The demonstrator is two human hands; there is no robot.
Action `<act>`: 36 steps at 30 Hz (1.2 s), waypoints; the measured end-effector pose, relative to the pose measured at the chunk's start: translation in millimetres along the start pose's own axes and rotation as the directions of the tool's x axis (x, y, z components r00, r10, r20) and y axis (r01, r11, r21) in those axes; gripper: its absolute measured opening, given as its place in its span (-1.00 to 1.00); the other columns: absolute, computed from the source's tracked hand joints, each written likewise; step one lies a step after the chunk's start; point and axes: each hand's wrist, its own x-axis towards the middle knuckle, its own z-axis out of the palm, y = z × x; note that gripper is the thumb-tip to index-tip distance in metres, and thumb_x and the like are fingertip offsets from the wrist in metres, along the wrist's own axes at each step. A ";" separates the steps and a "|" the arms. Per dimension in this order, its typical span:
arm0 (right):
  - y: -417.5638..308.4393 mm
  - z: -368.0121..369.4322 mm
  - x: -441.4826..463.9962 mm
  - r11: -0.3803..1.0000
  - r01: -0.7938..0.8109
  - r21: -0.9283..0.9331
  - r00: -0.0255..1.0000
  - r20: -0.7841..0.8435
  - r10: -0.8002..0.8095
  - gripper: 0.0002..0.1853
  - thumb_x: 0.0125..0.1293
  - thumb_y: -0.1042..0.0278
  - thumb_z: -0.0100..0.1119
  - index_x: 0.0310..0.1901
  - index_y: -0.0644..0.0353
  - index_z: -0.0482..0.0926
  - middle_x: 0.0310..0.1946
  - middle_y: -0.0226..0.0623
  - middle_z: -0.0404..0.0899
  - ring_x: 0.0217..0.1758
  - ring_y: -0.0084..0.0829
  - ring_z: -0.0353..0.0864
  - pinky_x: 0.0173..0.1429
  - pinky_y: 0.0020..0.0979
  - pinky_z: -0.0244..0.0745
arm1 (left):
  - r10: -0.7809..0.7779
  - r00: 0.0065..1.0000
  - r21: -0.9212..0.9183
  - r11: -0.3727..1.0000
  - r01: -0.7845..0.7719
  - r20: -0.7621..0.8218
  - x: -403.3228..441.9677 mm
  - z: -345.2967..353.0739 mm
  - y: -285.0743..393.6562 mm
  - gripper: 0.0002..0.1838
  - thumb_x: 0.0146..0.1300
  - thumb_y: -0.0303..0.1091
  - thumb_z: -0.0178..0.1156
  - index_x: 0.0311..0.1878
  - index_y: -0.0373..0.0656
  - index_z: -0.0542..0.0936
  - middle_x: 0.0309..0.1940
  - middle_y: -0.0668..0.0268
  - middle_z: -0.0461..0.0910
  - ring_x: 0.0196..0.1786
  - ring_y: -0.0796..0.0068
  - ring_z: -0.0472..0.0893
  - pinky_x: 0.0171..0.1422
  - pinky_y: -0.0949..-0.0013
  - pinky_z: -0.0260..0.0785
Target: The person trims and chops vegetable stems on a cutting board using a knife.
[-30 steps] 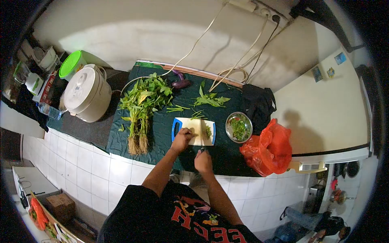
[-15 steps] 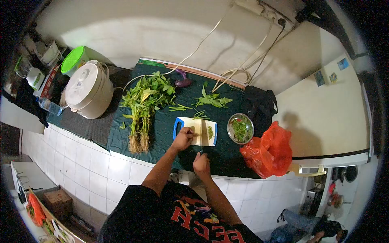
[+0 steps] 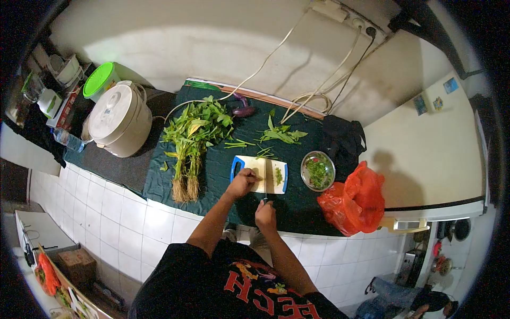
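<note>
My left hand [image 3: 242, 183] is closed over the left part of a white cutting board with blue ends [image 3: 286, 178]; what its fingers hold is too small to make out. My right hand [image 3: 265, 213] grips a knife [image 3: 266, 185], its blade lying across the board. Chopped green pieces [image 3: 278, 175] are right of the blade. Beyond the board lie cut stems [image 3: 265, 153] and some loose leaves [image 3: 283, 134]. A metal bowl [image 3: 317, 170] of chopped greens stands to the right. On the left rests a large leafy bunch with roots [image 3: 187, 181].
Behind the bunch lies an eggplant [image 3: 244, 111]. A red plastic bag [image 3: 355, 199] and a black bag [image 3: 342, 139] are at the right. A rice cooker [image 3: 119, 119] and a green-lidded tub [image 3: 99, 80] stand left. A person [image 3: 433, 302] is at the lower right.
The view has shifted slightly, so the things on the table appear a little further right. My hands keep nearly the same places on the board and knife.
</note>
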 end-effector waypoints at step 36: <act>-11.7 4.4 12.5 0.998 0.031 0.055 0.999 -0.009 -0.031 -0.59 0.44 0.16 -0.08 -0.18 0.48 0.44 -0.35 0.33 0.59 -0.20 0.28 0.61 -0.10 0.11 0.52 | -0.277 0.957 0.157 0.952 0.261 0.084 12.6 -21.1 44.3 -0.72 0.09 -0.47 0.13 -0.17 -0.04 0.75 -0.23 0.20 0.62 -0.09 0.12 0.59 0.08 0.21 0.47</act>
